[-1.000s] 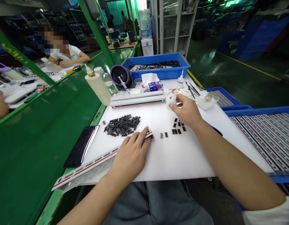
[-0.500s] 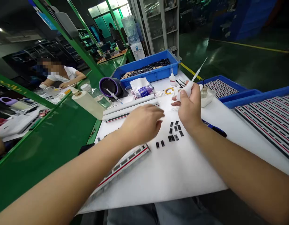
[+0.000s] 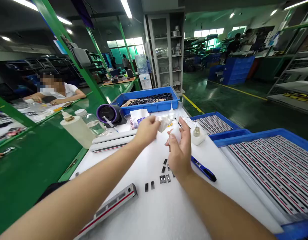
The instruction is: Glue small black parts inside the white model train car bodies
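My left hand is closed on a crumpled white tissue, held up near the tip of a small white squeeze bottle. My right hand wraps round that bottle, which points upward; its thin nozzle is hard to make out beside the tissue. Whether tissue and nozzle touch, I cannot tell. Below the hands, several small black rectangular pieces lie on the white tabletop. A white model train car with a red stripe lies under my left forearm, partly hidden by it.
A blue utility knife lies right of my right hand. Behind stand a blue bin of dark parts, a tissue pack and a small glass jar. Blue trays of striped train sides are on the right. A co-worker sits at left.
My left hand has moved up and forward and now holds a tissue by the bottle's tip. The bottle in my right hand has turned more upright. The camera view has tilted up.
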Motion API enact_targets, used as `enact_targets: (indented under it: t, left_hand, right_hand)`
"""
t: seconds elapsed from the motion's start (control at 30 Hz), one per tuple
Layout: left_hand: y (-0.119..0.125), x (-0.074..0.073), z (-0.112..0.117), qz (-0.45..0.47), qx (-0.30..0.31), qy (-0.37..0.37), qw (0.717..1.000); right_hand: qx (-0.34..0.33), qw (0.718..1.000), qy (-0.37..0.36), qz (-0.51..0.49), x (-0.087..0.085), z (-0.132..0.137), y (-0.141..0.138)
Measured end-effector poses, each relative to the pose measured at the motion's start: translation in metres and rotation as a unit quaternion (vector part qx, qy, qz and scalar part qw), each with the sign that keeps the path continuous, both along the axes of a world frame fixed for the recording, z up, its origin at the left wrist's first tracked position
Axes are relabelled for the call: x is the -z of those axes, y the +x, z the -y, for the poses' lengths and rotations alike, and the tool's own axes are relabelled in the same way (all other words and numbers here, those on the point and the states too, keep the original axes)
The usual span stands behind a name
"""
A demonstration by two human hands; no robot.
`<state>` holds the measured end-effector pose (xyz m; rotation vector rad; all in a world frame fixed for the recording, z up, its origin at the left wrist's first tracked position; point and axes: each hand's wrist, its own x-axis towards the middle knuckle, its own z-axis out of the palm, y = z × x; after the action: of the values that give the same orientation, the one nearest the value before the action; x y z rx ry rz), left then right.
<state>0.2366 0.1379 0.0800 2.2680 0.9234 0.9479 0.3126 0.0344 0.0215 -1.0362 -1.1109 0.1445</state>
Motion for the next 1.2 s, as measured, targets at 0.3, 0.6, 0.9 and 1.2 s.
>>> enact_targets:
  t: [0.3, 0.6, 0.9, 1.2]
  left_hand:
    - [-0.038, -0.050, 0.054, 0.167, 0.097, -0.254, 0.948]
    - [-0.037, -0.035, 0.060, 0.183, 0.097, -0.328, 0.922]
    - [-0.034, -0.048, 0.037, 0.306, -0.014, -0.277, 0.911]
    - [-0.067, -0.050, 0.022, 0.231, -0.113, -0.224, 0.940]
  right_hand:
    - [-0.093, 0.994, -0.050, 0.003, -0.004, 0.018, -0.016]
    - [-0.118, 0.990, -0.073, -0.002, -0.001, 0.019, -0.019]
    - [-0.138, 0.986, -0.090, 0.039, 0.007, 0.016, -0.020]
    - [-0.117, 0.988, -0.090, 0.052, 0.006, 0.022, -0.025]
